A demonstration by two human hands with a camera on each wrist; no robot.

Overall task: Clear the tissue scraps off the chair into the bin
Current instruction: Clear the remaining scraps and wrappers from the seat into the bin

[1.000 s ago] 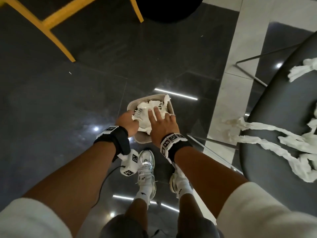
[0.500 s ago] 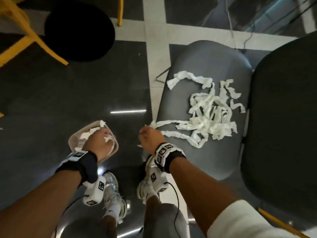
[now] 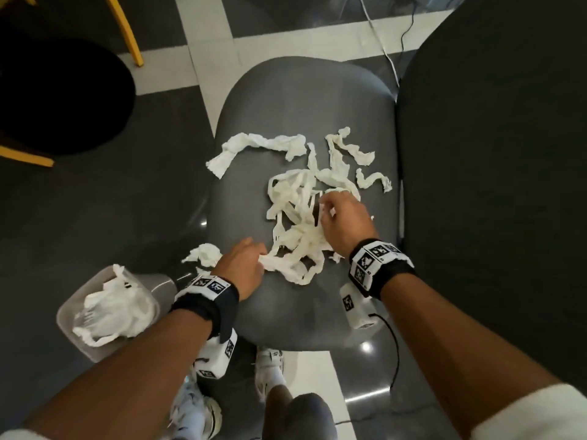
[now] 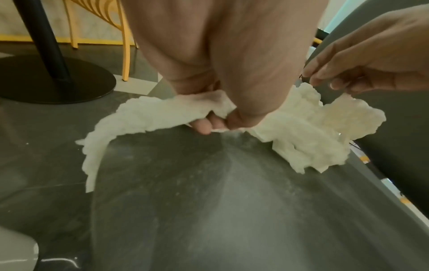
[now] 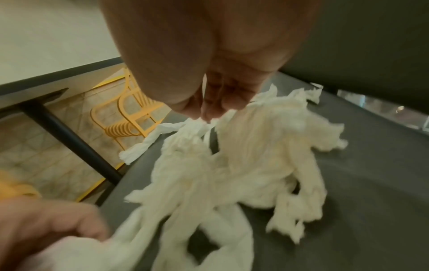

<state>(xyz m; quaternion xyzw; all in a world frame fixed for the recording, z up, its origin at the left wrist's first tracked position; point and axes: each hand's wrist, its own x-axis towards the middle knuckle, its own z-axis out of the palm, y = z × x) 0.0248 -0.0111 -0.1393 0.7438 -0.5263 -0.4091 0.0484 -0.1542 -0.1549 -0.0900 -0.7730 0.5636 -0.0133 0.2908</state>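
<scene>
Several white tissue scraps [image 3: 295, 198] lie tangled on the grey chair seat [image 3: 286, 100]. At the seat's near left edge my left hand [image 3: 260, 260] grips a strip from the pile; the left wrist view shows its fingers [image 4: 204, 126] curled round that tissue [image 4: 144, 113]. My right hand [image 3: 324, 206] sits on the pile's right side, fingers [image 5: 213, 106] bunched and pinching a strand of the tissue [image 5: 255, 146]. The beige bin [image 3: 65, 315] stands on the floor left of the chair, holding crumpled tissue.
The chair's dark backrest [image 3: 492, 185] rises along the right. A loose scrap [image 3: 203, 254] hangs off the seat's left edge. A black round table base [image 3: 57, 96] and yellow chair legs [image 3: 124, 30] stand at far left. A cable [image 3: 381, 36] runs across the floor behind.
Both hands have left the bin and moved right onto the chair seat. Each now holds tissue from the pile. The head view has swung from the bin to the chair.
</scene>
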